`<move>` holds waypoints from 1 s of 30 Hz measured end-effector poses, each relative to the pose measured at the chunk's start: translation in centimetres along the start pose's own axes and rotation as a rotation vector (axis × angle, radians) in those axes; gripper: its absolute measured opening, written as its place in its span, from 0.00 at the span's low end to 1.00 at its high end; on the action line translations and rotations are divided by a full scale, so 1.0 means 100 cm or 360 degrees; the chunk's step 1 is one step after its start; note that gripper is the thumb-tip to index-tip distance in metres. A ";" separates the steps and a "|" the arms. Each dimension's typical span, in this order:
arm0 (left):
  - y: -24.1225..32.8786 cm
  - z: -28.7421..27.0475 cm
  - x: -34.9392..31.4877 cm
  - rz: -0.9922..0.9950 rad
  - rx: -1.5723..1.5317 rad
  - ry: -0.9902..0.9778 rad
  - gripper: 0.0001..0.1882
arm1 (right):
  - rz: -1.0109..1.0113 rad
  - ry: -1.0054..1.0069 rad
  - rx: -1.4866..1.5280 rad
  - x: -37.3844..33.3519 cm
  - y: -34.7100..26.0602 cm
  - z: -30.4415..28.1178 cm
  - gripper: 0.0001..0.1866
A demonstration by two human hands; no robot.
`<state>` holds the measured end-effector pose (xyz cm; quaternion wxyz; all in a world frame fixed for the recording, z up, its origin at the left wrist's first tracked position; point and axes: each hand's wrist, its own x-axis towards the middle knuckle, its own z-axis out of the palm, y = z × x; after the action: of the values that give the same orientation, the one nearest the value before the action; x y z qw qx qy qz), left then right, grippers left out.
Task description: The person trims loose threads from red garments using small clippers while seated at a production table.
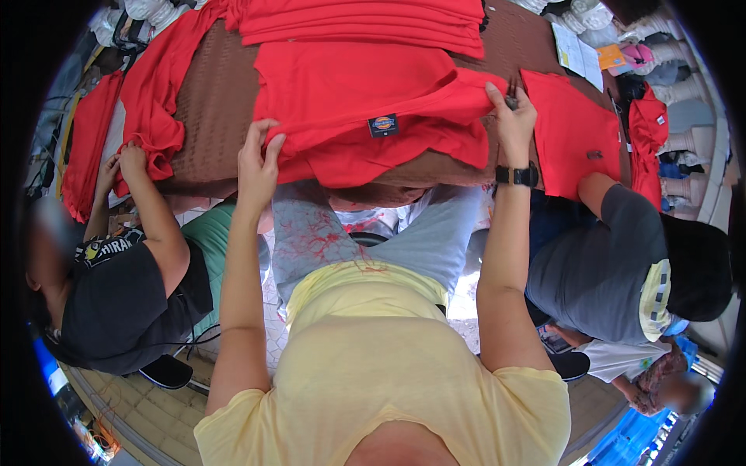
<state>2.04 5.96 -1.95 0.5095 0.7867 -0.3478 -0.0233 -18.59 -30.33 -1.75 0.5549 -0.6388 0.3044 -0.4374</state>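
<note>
A red T-shirt (350, 85) lies before me, its front part hanging over the table's near edge. A dark label (382, 126) shows inside its neckline. My left hand (260, 155) pinches the shirt's left side between thumb and fingers. On the other side my right hand (514, 116) is closed on the fabric, with a watch on that wrist. A small dark tool (511, 99), perhaps thread snips, shows in the right hand, partly hidden by the fingers.
Folded red shirts (357, 23) are stacked behind on the brown-covered table (210, 116). People sit on both sides, with red garments (151, 101) at left and another red garment (575, 132) at right. Papers (577, 56) lie at the far right.
</note>
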 end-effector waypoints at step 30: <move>0.027 0.094 0.028 0.0292 -0.0091 -0.0342 0.03 | -0.0139 -0.0554 -0.0728 -0.055 0.001 0.124 0.10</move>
<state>-0.90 -3.70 -3.41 0.4916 0.7296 -0.4700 -0.0708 -9.84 -20.02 -3.13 0.4209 -0.8254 0.2675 -0.2645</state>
